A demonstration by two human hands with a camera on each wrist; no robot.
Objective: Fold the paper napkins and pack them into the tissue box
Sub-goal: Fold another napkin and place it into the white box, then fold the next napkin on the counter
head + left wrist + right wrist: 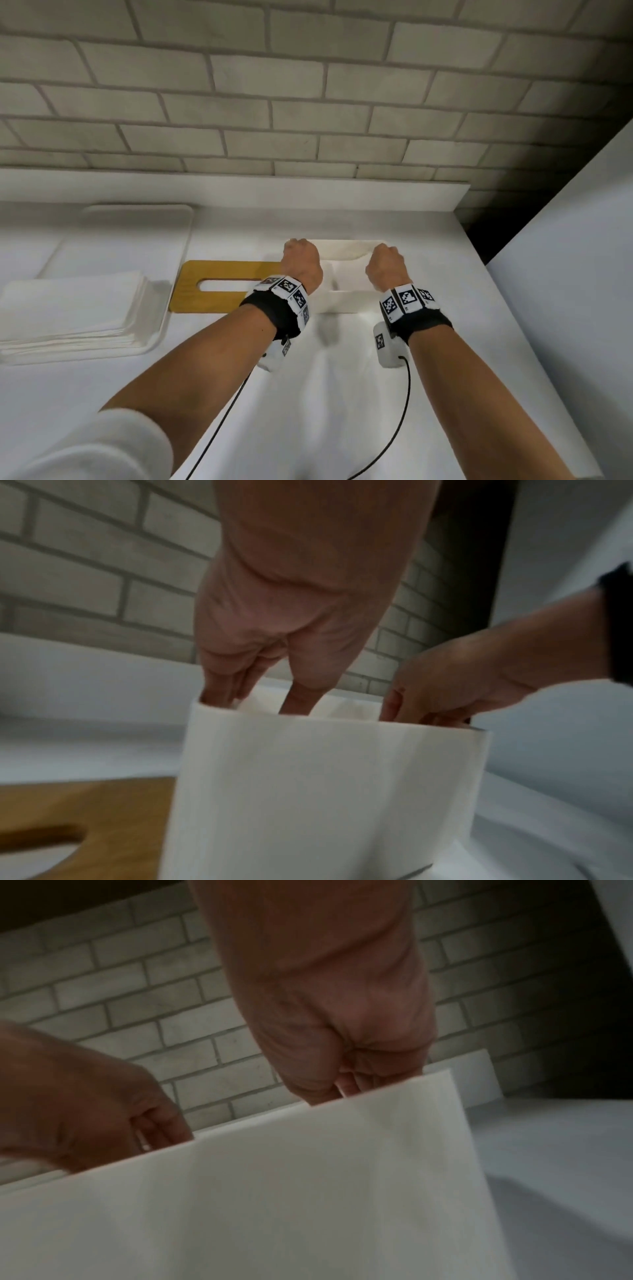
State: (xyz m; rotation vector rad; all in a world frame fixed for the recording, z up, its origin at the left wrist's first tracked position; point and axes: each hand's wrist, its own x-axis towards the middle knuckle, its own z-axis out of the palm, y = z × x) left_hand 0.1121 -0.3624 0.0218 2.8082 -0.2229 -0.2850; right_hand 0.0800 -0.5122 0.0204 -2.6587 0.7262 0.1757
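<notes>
The white tissue box (346, 303) stands open-topped in the middle of the table, and its near wall fills the left wrist view (325, 791) and the right wrist view (274, 1204). My left hand (303, 263) reaches down into its left end, and my right hand (387, 270) into its right end. A white folded napkin (346, 274) lies inside between them. Paper (253, 704) shows between my left thumb and fingers. The right hand's (342, 1020) fingers bunch against its thumb. All fingertips are hidden behind the box wall.
A wooden lid (219, 286) with a long slot lies flat just left of the box. Further left, a stack of white napkins (75, 308) sits on a white tray (137, 219). A brick wall and a low ledge (239, 192) run behind. A white panel (565, 274) stands at the right.
</notes>
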